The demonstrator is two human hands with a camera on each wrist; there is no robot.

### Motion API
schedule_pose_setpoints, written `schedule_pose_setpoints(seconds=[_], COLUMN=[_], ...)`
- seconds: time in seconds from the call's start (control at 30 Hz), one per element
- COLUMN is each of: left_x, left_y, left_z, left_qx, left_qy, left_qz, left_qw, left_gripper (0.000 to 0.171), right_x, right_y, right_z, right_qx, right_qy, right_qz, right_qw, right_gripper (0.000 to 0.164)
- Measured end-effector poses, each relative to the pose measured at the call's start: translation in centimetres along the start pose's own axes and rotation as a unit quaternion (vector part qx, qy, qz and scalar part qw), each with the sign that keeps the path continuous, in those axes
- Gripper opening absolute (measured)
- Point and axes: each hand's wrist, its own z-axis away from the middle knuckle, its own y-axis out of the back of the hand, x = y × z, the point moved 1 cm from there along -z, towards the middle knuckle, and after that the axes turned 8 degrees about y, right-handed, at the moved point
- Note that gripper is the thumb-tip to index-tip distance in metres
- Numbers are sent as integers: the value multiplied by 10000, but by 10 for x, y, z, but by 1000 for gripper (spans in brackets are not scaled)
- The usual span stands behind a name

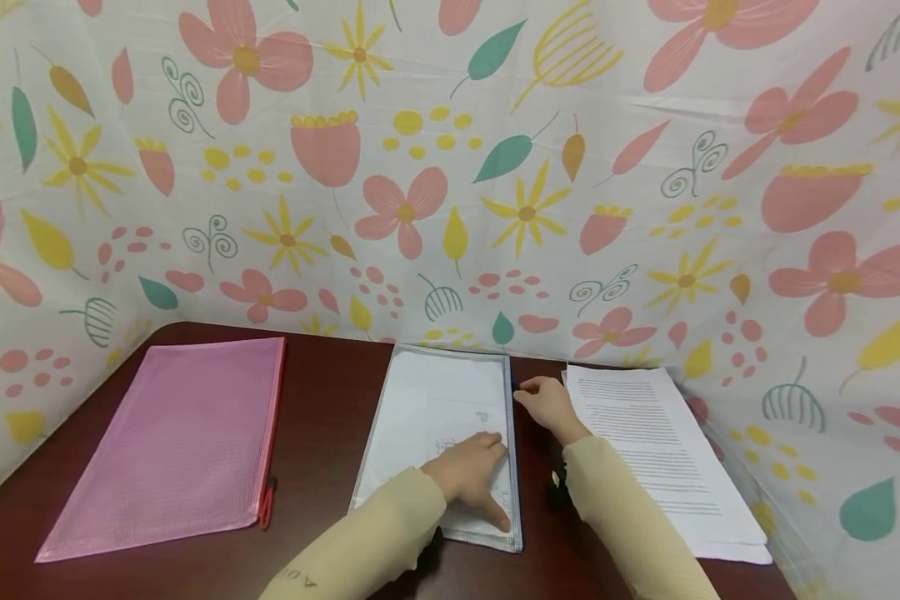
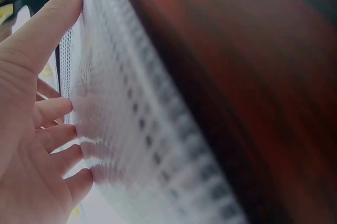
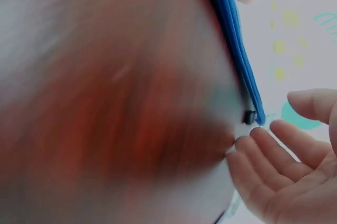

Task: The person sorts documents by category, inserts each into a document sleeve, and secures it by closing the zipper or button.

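Observation:
A clear mesh zip pouch [image 1: 442, 400] with white paper inside lies on the table. My left hand [image 1: 471, 475] rests on its lower right part, fingers spread; in the left wrist view the fingertips touch the mesh. Along the pouch's right side runs a blue zipper [image 3: 234, 40], with a small dark slider [image 3: 249, 117] at its end. Close to that end, at the pouch's upper right corner, is my right hand [image 1: 551, 404]. Its thumb stands apart from the loosely bent fingers, and nothing shows between them.
At the left lies a pink mesh zip pouch [image 1: 172, 442] with a red zipper [image 1: 272, 417]. A stack of printed paper [image 1: 645, 433] lies at the right, beside my right forearm. Behind the dark wooden table [image 1: 322, 442] hangs a flower-patterned cloth [image 1: 450, 167].

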Motion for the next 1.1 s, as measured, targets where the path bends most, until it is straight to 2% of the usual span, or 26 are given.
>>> schedule_pose_setpoints(seconds=[0.13,0.3,0.5,0.67,0.93,1.1], left_x=[8,16,25,33,44,43], left_y=[-1,-1,-2,-3,-2,0], left_z=[-4,-8,-13,-16,-21,-21], left_qx=[-32,-37,85,51,-47,-3], left_qy=[-61,-36,-107,-146,-205,-304], left_qz=[-102,13,-150,-276,-330,-275], left_qw=[9999,10000,9998,9995,9992,9992], left_gripper=[109,108,107,108,108,99], right_x=[4,13,28,42,73,87], right_y=[12,30,53,72,92,101], right_z=[17,32,45,56,76,85], right_qx=[-58,-62,3,-47,-173,-128], right_qy=[277,371,364,339,-8,-220], right_qz=[340,538,735,1056,1382,1492], right_qw=[9990,9978,9966,9938,9903,9885], right_gripper=[37,39,44,47,55,60])
